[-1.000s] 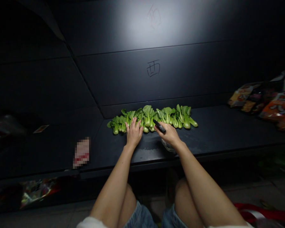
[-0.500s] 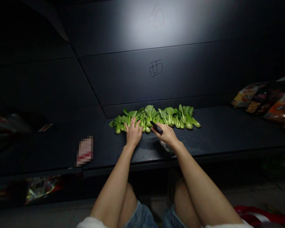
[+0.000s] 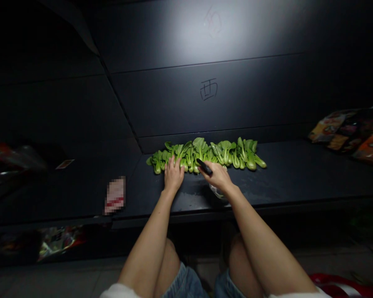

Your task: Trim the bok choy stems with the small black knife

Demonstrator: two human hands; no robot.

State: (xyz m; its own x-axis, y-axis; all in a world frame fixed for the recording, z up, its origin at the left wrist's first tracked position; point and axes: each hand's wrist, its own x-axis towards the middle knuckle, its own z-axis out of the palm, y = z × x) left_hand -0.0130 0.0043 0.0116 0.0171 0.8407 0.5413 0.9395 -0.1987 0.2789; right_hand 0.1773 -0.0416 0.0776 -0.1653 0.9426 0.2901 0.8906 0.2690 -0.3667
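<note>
A row of green bok choy (image 3: pixel 225 152) lies along the back of the dark shelf (image 3: pixel 282 178), leaves toward the back panel and pale stem ends toward me. My left hand (image 3: pixel 173 176) rests on the left part of the row, its fingers stretched out over the stems and gripping nothing. In my right hand (image 3: pixel 219 178) is a spray bottle (image 3: pixel 217 191), with the fingers wrapped round its neck. Its black head points up and left at the middle of the row. Below my palm shows the clear body, and the trigger is hidden.
Snack bags (image 3: pixel 335 126) are heaped on the shelf at the right. To the left lie a small card (image 3: pixel 65 164) and a blurred-out pale packet (image 3: pixel 115 195). Shiny packages (image 3: pixel 60 242) sit on a lower level. Something red (image 3: pixel 335 279) is on the floor at lower right.
The view has shifted slightly left, so the shelf and bok choy appear farther right. My right hand with the spray bottle has moved a little left along the row; my left hand stays on the stems.
</note>
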